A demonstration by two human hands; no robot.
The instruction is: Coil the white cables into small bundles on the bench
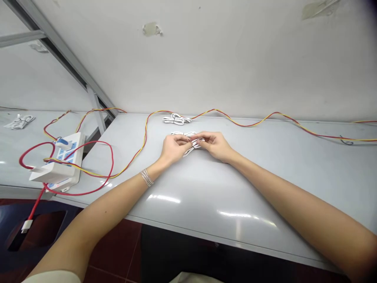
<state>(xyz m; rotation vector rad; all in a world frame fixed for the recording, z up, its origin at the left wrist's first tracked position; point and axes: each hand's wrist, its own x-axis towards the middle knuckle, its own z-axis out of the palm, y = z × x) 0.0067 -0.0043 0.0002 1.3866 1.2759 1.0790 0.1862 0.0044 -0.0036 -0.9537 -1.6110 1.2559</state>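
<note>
A small coil of white cable [193, 149] lies on the grey table with a dark tie around its middle, partly covered by my fingers. From the left, my left hand [176, 148] closes on it, thumb and fingers pinched near the tie. Opposite, my right hand [217, 146] also pinches at the tie and cable; the fingertips of both hands nearly meet. White loops show behind my left fingers, and I cannot tell whether they belong to the same coil. Just beyond my hands rests another tied white cable coil [176, 119].
A white power strip [77, 151] with plugs and a looped red cable [112, 157] stands at left. Twisted red and yellow wire [250, 125] runs along the wall. Another white coil [20, 122] lies far left, a dark tie [346, 141] at right. The table's front edge [206, 236] is near me.
</note>
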